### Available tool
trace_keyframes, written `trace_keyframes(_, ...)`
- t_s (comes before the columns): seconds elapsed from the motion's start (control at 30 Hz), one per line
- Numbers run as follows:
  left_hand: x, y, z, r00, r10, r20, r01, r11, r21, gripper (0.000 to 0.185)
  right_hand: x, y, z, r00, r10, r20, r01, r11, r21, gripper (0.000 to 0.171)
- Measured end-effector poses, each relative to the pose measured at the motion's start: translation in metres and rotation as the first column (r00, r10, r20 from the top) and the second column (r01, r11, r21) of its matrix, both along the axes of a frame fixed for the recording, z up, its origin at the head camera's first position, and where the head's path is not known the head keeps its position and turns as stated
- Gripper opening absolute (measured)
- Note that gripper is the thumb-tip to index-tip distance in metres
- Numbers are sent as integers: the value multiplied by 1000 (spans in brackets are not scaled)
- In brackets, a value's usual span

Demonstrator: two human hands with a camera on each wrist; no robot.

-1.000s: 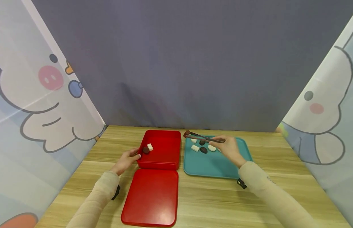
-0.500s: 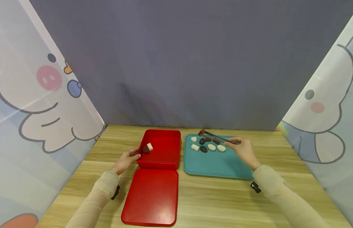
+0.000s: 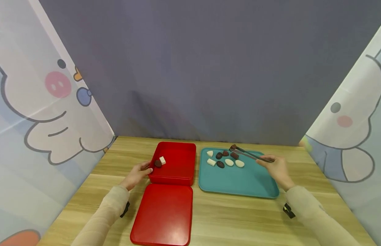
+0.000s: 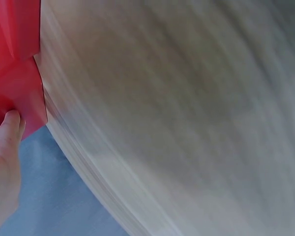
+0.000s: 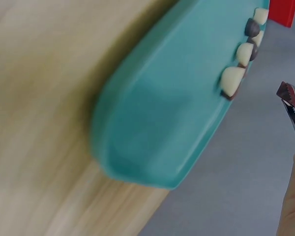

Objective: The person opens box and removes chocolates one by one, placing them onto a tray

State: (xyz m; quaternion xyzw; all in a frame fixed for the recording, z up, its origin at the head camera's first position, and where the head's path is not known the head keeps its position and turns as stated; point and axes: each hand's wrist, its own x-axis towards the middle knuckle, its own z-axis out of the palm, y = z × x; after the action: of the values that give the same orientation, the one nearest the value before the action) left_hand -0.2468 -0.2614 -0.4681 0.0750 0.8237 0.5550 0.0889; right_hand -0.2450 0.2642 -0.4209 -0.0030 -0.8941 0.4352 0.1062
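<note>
My right hand [image 3: 278,169] holds a pair of dark tongs [image 3: 251,155] over the back of the teal tray [image 3: 239,184]. A brown chocolate piece [image 5: 286,92] sits between the tong tips, raised above the tray. Below it lie several white and dark chocolate pieces, among them a white oval one [image 3: 239,163] and a brown bar-shaped one [image 3: 235,155]. My left hand [image 3: 136,175] holds the front left corner of the red box [image 3: 170,180], thumb toward the front. Inside the box, a dark round piece [image 3: 158,164] lies beside a white block-shaped one [image 3: 162,160].
A flat red lid [image 3: 163,215] lies on the wooden table [image 3: 227,218], just in front of the box. The tray stands close to the box's right side. A grey cloth [image 3: 190,75] rises behind the table, with cartoon-printed panels on both sides.
My right hand has moved rightward with the tongs and the brown piece, from near the box's back right corner to above the tray's back middle. My left hand has stayed at the box.
</note>
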Motion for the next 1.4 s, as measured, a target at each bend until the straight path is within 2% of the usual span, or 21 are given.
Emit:
trace_keyframes(0.23,-1,1,-3,1000,24,5,-24,1000,6,55,2,17,-8,999,-46,19,46,999,9,46)
trace_keyframes(0.4,-2,-1,-4,1000,11,12,-12,1000,27,56,3,27,-11,998,-64,21,64,997,38,48)
trace_keyframes(0.87,-1,0,-3,1000,11,-14,-11,1000,2,57,1,43,-23,994,-105,-27,107,989,104,38)
trace_keyframes(1.03,-1,1,-7,1000,8,-7,-8,1000,-1,57,0,47,-31,993,-111,-30,113,987,116,34)
trace_keyframes(1.23,1,0,-5,999,40,5,-40,999,-9,55,-2,48,-35,994,-106,-20,108,988,108,36)
trace_keyframes(1.4,0,0,-2,1000,19,-10,-19,1000,-13,57,-2,46,-34,992,-121,-42,125,985,122,37)
